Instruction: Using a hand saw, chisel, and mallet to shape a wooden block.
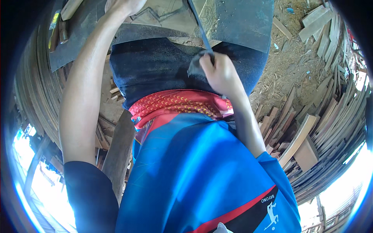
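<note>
My right hand (pixel 219 72) is closed around the handle of what looks like a handsaw (pixel 200 27). Its narrow dark blade shows nearly edge-on and runs up past the top edge of the view. A grey, blurred part of the handle sticks out to the left of my fist. Under the blade lies a flat brown wooden piece (pixel 167 23) with dark zigzag lines on it and sawdust to its right. At the top edge my left hand (pixel 126 6) is by that piece's left side; its fingers are mostly cut off, so their grip is hidden.
The dark work board (pixel 244 23) sits across my lap. On its left lie a yellow-and-black tool (pixel 53 29), a tool with a brown handle (pixel 63 31) and a wood block (pixel 71 8). Stacked wood strips (pixel 334 128) curve along both sides, and wood scraps litter the dirt floor (pixel 289 62).
</note>
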Demonstrator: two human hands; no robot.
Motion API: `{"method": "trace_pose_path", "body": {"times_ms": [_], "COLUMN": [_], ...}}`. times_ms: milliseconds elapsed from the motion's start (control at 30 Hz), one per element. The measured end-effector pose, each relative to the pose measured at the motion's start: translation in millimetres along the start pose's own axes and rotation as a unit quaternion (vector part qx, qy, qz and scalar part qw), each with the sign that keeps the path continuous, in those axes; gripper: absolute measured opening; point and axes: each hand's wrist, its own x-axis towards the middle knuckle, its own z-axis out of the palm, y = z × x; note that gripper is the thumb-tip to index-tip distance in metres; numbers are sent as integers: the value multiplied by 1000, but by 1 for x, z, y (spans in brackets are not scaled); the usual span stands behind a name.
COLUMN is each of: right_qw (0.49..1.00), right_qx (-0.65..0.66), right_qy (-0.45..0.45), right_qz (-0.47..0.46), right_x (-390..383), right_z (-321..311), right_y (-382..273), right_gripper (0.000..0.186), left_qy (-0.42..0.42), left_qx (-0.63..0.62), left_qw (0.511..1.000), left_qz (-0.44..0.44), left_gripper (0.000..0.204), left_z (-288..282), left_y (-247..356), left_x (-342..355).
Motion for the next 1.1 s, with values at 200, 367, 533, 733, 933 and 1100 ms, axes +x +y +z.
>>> {"method": "trace_pose_path", "body": {"times_ms": [200,367,533,733,933,1100], "right_qw": [992,978,980,978,962,987], "right_qx": [12,54,43,-13,-183,14], "right_qy": [126,113,65,86,184,153], "right_qz": [-12,167,184,191,-91,53], "right_x": [-14,-3,-10,-36,17,-46], "right_z": [22,2,4,17,25,30], "right_y": [19,8,10,1,15,-6], "right_gripper": [29,40,36,30,15,28], "left_qy": [-12,-12,-6,11,-14,-26], "left_qx": [10,18,-2,20,-31,-20], "left_qw": [1000,999,1000,1000,999,999], "left_qz": [-14,-42,-6,-10,-19,17], "left_gripper": [39,38,37,37,37,34], "left_z": [7,0,0,1,-5,-5], "left_y": [9,9,5,2,13,5], "left_x": [6,3,2,-2,4,-9]}}
